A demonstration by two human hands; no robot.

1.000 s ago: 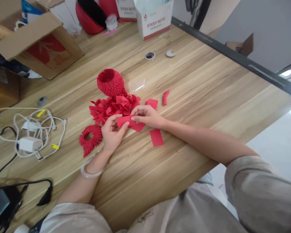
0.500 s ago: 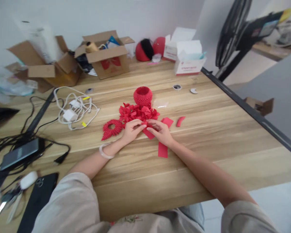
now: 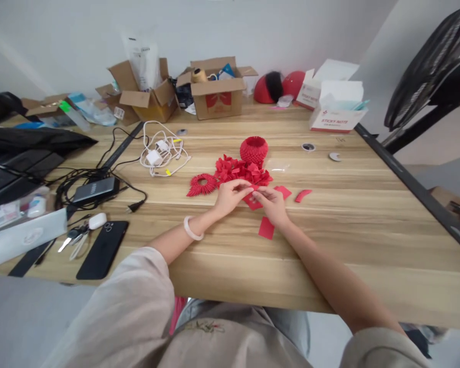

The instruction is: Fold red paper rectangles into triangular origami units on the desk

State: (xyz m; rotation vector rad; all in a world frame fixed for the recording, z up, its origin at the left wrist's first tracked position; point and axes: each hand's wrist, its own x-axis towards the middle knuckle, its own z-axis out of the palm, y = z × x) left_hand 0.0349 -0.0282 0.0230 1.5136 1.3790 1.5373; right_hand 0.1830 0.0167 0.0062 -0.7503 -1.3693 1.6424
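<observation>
My left hand (image 3: 232, 197) and my right hand (image 3: 272, 204) meet at the middle of the table, fingertips pinched on a small piece of red paper (image 3: 255, 187). Their fingers partly cover it, so its folds are unclear. Just beyond lies a heap of folded red paper pieces (image 3: 237, 171), and behind that stands a round red vase-like form (image 3: 254, 149) built from such pieces. A spiky red paper ring (image 3: 201, 185) lies left of my left hand. Flat red paper slips (image 3: 267, 228) lie under and around my right hand, with a short curved red strip (image 3: 303, 195) farther right.
White cables with adapters (image 3: 164, 153) lie to the left, near a black power brick (image 3: 95, 190) and a black phone (image 3: 102, 249). Cardboard boxes (image 3: 216, 97) and a sticky note box (image 3: 337, 118) line the back. A fan (image 3: 431, 71) stands at the right.
The camera view has swung left, so everything sits farther right in the picture. Both hands stay together on the red paper, fingers slightly shifted.
</observation>
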